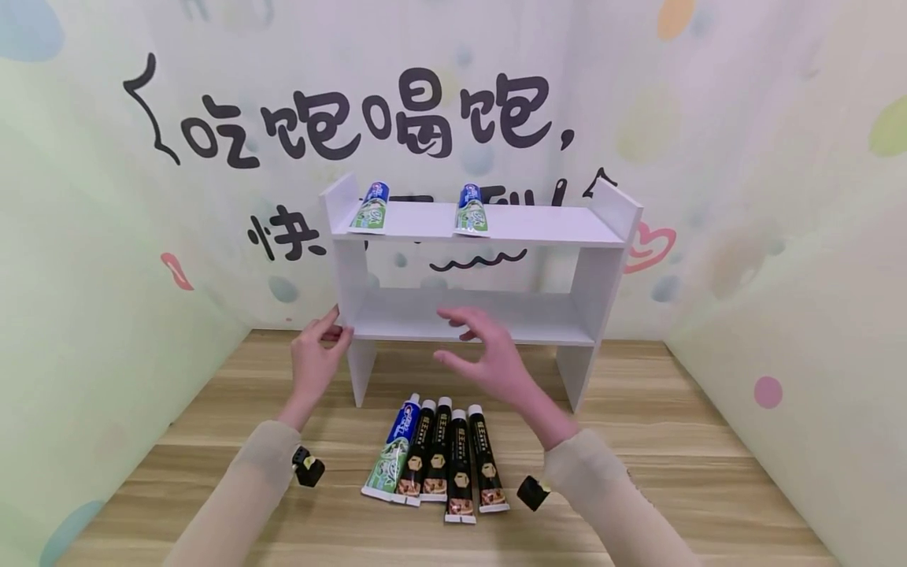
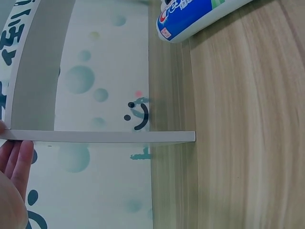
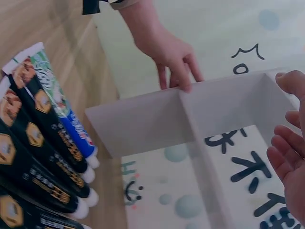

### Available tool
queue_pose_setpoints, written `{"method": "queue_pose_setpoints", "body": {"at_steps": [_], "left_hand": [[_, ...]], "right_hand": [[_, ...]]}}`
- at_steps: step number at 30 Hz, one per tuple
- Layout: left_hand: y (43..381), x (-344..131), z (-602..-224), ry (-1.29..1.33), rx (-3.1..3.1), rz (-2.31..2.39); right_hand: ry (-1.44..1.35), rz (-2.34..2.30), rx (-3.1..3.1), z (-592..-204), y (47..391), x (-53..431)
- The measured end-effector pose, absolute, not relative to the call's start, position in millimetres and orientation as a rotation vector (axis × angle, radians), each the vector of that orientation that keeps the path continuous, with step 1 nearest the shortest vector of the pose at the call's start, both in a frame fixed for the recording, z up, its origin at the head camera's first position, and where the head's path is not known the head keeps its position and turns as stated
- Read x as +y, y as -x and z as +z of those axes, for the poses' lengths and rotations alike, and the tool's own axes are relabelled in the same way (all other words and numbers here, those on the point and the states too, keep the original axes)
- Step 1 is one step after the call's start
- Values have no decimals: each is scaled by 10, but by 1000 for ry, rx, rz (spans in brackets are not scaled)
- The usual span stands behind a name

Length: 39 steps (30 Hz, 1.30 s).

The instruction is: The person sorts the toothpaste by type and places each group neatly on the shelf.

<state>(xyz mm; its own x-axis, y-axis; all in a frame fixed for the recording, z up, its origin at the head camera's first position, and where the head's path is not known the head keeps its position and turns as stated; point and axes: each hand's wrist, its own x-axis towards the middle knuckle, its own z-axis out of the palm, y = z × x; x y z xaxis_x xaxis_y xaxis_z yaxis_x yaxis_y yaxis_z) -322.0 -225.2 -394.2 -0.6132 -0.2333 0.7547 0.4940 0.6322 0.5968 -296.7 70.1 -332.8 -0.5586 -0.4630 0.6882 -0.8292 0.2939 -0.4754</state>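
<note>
A white two-tier shelf (image 1: 598, 276) stands on the wooden table (image 1: 673, 472). Two blue-and-green toothpaste tubes (image 1: 370, 207) (image 1: 471, 209) lie on its top board. My left hand (image 1: 335, 332) grips the front edge of the shelf's left side panel (image 3: 143, 119) at the level of the lower board; its fingers (image 3: 174, 71) curl over that edge. My right hand (image 1: 460, 340) hovers in front of the lower board, fingers spread, holding nothing. Below it on the table lie another blue-and-green tube (image 1: 393, 457) and several black tubes (image 1: 453, 461), side by side.
Painted walls (image 1: 106, 276) close in the table on the left, back and right. In the left wrist view the panel edge (image 2: 105, 136) meets the tabletop, with a tube's end (image 2: 200, 14) beyond. Small black cameras (image 1: 309, 468) sit at both wrists.
</note>
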Motion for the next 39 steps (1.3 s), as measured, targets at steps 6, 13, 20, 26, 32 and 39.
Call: {"method": "queue_pose_setpoints", "body": {"at_steps": [6, 13, 20, 26, 32, 39], "left_hand": [[3213, -2276, -3936, 194, -2006, -1075], [3226, -2299, -3915, 170, -2042, -1119], [3222, -2329, -3903, 129, -2079, -1232], [3226, -2360, -3880, 160, -2100, -1278], [3238, -2401, -3833, 173, -2148, -1228], [3221, -2464, -3785, 185, -2217, -1232]], "right_hand": [[-1136, 1231, -2173, -3649, 2928, 571], [-983, 1407, -2339, -4018, 2828, 409], [-870, 1535, -2479, -4326, 2689, 246], [-890, 1459, -2574, -4497, 2621, 161], [-898, 1340, -2686, -4579, 2592, 155], [-938, 977, -2795, -4641, 2578, 152]]}}
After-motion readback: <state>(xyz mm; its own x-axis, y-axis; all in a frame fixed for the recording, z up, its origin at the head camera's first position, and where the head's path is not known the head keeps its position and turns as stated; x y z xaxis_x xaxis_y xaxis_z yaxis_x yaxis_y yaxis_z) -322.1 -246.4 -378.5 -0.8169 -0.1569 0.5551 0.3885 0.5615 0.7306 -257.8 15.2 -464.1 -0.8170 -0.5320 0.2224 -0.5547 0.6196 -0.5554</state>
